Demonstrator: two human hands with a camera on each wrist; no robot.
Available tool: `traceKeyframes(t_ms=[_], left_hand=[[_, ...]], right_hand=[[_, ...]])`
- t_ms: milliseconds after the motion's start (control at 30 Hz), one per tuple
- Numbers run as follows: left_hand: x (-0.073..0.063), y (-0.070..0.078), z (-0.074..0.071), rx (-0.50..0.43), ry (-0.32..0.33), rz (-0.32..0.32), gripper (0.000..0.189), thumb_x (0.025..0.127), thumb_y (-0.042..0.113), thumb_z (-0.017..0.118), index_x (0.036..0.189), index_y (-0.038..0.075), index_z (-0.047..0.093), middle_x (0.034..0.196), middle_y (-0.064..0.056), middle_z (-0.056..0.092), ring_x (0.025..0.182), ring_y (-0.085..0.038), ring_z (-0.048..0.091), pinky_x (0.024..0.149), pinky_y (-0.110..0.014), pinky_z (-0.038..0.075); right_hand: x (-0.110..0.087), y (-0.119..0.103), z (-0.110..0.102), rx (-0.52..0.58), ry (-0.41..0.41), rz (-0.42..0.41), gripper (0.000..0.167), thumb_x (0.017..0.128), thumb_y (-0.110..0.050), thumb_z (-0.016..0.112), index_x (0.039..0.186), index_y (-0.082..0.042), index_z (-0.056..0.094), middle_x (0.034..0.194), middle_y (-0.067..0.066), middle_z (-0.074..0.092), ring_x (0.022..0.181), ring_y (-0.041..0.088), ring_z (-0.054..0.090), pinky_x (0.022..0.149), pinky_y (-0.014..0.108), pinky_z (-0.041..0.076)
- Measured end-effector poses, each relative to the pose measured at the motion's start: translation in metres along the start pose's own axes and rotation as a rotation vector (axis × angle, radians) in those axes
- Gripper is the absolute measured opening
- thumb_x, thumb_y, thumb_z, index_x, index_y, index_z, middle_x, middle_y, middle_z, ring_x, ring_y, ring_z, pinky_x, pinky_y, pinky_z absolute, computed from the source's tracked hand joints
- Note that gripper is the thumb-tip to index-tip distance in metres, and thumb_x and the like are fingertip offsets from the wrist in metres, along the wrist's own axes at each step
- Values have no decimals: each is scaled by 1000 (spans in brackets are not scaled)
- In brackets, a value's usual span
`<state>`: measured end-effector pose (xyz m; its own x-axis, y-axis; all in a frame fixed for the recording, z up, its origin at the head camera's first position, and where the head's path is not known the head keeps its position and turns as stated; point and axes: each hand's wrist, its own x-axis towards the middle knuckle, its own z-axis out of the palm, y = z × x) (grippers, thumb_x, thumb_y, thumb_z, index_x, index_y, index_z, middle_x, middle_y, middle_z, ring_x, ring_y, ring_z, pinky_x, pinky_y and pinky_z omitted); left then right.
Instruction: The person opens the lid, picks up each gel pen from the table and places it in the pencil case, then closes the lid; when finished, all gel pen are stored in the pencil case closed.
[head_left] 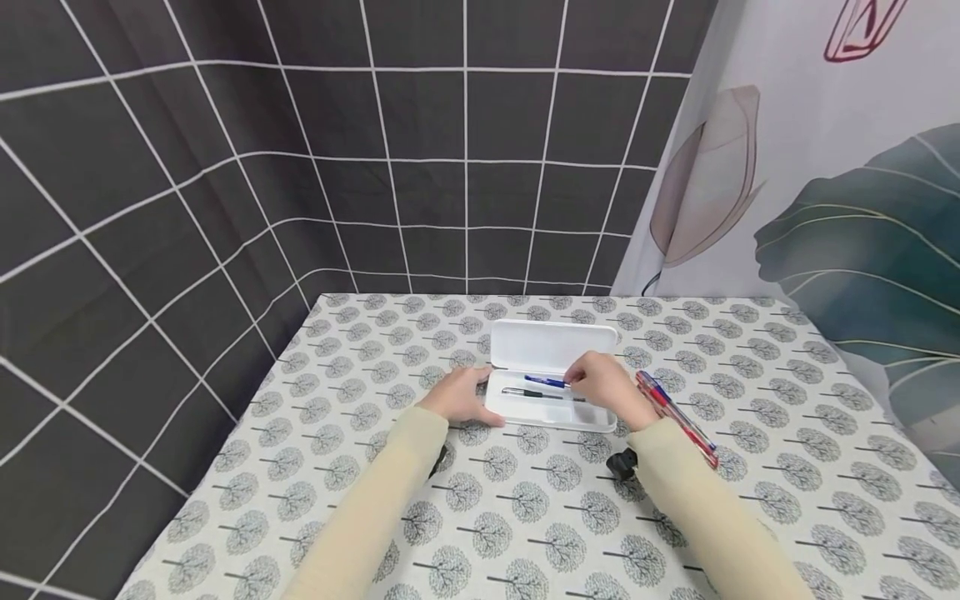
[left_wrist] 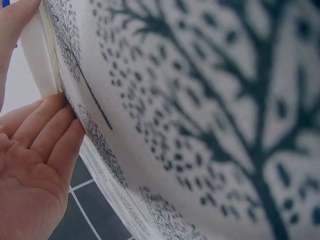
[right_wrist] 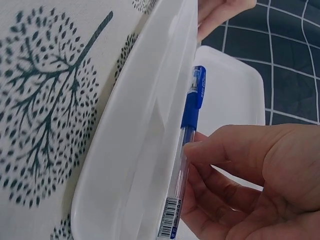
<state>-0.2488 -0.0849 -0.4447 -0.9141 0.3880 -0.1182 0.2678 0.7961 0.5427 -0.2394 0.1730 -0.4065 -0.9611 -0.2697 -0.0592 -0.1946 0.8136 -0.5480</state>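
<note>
A white pencil case (head_left: pixel 525 413) lies open on the table, its lid (head_left: pixel 551 343) folded back on the far side. My right hand (head_left: pixel 602 385) pinches a blue pen (right_wrist: pixel 190 112) by its clear barrel between thumb and fingers. The pen, blue cap pointing left, is over the far part of the tray. Nearer the front of the tray lies a black pen (head_left: pixel 534 392), its right end close to the right hand. At the case's left end, my left hand (head_left: pixel 459 394) spreads thumb and fingers along the edge; its fingers (left_wrist: pixel 52 120) look nearly straight against the side.
Red and blue pens (head_left: pixel 678 419) lie in a bundle on the tree-patterned tablecloth (head_left: pixel 420 521), to the right of the case beside the right forearm. A dark gridded curtain (head_left: pixel 420 192) hangs behind and to the left; a pale leaf-print curtain (head_left: pixel 825 275) hangs at right.
</note>
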Motion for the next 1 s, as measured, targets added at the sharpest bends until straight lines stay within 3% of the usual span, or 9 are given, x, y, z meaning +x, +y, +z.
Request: traceKeyframes(t_ms=[667,1000], left_hand=[[-1,1,2,-20,-8,-13,108,57,41,93,147,8,43,145,-10,52,131,-29,52,113,-44,38],[2,-4,3,-28,4,27,101,57,41,93,144,13,50,140,-6,57,127,-25,55,112,-42,41]], right_hand=[[18,-14,19,-22,-20,28,25,75,9,64,94,-1,76,92,13,74,78,22,66,73,35,58],[16,-16,21,-7,1,27,29,77,10,61,98,-3,76,97,12,74,84,23,66,74,34,58]])
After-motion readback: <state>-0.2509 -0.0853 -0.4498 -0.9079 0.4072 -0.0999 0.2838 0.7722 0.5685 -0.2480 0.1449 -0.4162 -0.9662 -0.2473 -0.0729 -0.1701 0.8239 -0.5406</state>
